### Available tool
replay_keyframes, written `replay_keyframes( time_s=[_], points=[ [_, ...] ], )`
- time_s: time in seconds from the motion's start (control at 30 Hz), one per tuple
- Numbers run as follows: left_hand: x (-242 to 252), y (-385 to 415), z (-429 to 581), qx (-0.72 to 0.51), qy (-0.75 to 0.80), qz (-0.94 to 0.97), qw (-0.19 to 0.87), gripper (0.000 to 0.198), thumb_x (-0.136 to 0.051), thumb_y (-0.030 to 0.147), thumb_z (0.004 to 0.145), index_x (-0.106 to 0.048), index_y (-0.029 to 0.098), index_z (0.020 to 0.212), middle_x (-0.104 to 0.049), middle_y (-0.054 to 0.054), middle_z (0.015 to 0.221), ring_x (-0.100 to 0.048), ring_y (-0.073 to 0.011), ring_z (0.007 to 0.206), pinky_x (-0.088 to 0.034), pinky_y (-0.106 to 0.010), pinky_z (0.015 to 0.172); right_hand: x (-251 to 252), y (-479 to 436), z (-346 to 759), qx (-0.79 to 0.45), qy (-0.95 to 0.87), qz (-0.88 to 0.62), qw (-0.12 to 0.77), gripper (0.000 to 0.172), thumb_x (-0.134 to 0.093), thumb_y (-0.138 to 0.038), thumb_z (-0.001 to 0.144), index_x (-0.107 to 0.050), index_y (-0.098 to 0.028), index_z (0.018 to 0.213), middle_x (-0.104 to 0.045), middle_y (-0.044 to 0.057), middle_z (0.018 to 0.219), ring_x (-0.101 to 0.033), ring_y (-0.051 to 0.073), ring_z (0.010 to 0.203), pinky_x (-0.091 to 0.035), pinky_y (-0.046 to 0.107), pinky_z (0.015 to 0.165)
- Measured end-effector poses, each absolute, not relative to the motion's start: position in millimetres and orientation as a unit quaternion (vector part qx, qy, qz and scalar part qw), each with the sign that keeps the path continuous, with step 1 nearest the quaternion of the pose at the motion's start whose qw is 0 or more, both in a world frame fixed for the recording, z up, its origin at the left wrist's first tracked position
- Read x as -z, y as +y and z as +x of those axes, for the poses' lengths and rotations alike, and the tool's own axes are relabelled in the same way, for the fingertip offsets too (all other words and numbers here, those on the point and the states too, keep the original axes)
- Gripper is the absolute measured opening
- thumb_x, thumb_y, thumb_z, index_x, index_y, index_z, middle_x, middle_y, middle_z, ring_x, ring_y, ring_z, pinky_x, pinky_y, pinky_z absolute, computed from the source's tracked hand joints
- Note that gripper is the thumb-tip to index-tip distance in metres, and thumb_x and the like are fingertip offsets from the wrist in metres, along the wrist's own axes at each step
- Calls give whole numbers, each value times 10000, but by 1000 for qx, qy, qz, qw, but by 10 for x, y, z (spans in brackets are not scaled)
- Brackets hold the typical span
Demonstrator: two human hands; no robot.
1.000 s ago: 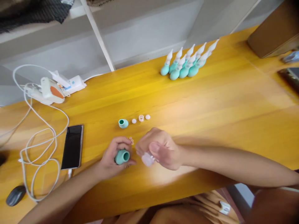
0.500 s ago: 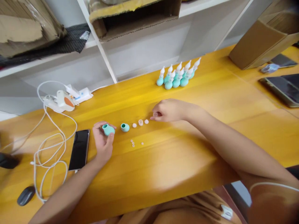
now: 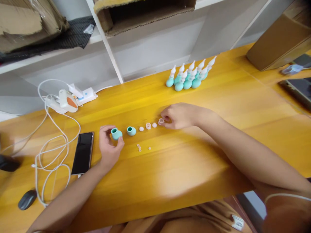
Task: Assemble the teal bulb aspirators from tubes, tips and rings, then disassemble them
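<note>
My left hand has thumb and fingers closed round a teal squeeze bulb, its open mouth facing up. A second teal bulb lies tilted just to the right. Rightward from it runs a row: a small pale piece, a clear collar and another small pale piece. At the row's end my right hand pinches a second clear collar; whether the collar touches the table I cannot tell. Several tiny rings and a small disc lie nearer me.
Several teal bulbs with white nozzles stand grouped at the back. On the left are a phone, white cables, a power strip and a mouse. A cardboard box stands back right.
The bulb in my left hand has shifted right and turned more upright. The collar at my right fingertips shows more plainly. The whole view has shifted slightly.
</note>
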State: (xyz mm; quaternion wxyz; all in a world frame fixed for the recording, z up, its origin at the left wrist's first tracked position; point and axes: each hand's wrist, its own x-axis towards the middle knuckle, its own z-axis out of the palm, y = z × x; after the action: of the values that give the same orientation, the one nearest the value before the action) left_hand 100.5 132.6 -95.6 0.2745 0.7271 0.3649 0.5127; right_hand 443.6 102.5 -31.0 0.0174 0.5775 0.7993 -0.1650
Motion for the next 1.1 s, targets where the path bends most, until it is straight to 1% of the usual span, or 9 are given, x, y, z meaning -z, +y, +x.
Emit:
replay_keyframes(
  time_s=[0.1,0.23,0.4,0.5,0.67,0.83,0.93,1.0,1.1],
  points=[
    [966,1322,999,-496,379,719,306,377,-740,176,838,-612,219,1190,-573,-41,1085,-600,-180,935,-519,-320,831,247,1023,4478,193,789,583,26,223,-622,-357,944,-708,-203,808,-715,46,777,-502,165,623,-263,330,627],
    [1015,1345,996,-481,412,701,329,389,-726,166,817,-616,222,1185,-617,-46,1106,-642,-198,1004,-535,-348,913,168,1021,4529,238,764,598,40,116,-629,-217,899,-692,-197,803,-717,42,769,-497,157,609,-279,331,623],
    [1050,1353,1016,-445,449,683,365,411,-678,138,783,-613,233,1177,-672,-44,1109,-680,-214,1037,-554,-377,959,93,1055,4650,215,706,666,106,168,-555,-185,959,-687,-182,856,-742,90,885,-572,189,688,-351,326,646],
    [1062,1346,1025,-432,455,686,369,433,-671,131,761,-610,238,1176,-680,-51,1133,-690,-233,1075,-562,-408,997,27,1073,4774,199,660,710,144,212,-514,-208,1004,-668,-183,859,-723,96,881,-587,200,689,-374,333,664],
    [1098,1355,1008,-418,451,696,371,440,-659,126,775,-610,244,1195,-684,-57,1166,-694,-241,1105,-568,-426,1013,-117,1053,4949,185,605,761,143,213,-508,-215,1021,-611,-196,836,-674,63,819,-500,160,635,-351,342,660],
    [1138,1369,981,-411,440,704,376,439,-665,118,800,-613,237,1219,-680,-68,1196,-686,-245,1129,-552,-437,1031,-172,1021,5149,152,574,795,125,211,-536,-203,1014,-640,-168,833,-672,67,793,-458,133,670,-306,375,699],
    [1157,1374,969,-405,433,708,384,436,-660,121,823,-604,238,1240,-665,-74,1211,-681,-248,1145,-549,-448,1037,-137,1031,5321,88,567,815,82,181,-591,-203,984,-658,-145,826,-700,84,817,-451,118,677,-302,378,703],
    [1165,1373,963,-400,435,712,379,429,-657,123,839,-601,243,1247,-655,-74,1212,-674,-249,1150,-543,-459,1049,-85,1064,5422,18,580,814,2,138,-608,-210,970,-665,-144,862,-719,99,863,-474,130,709,-324,369,708],
    [1161,1361,962,-396,440,719,364,433,-669,116,843,-600,244,1250,-647,-76,1218,-666,-252,1150,-538,-470,1054,32,1147,5500,-65,589,794,-138,113,-594,-176,969,-677,-161,1044,-748,131,1039,-573,187,866,-395,363,774]
  ],
)
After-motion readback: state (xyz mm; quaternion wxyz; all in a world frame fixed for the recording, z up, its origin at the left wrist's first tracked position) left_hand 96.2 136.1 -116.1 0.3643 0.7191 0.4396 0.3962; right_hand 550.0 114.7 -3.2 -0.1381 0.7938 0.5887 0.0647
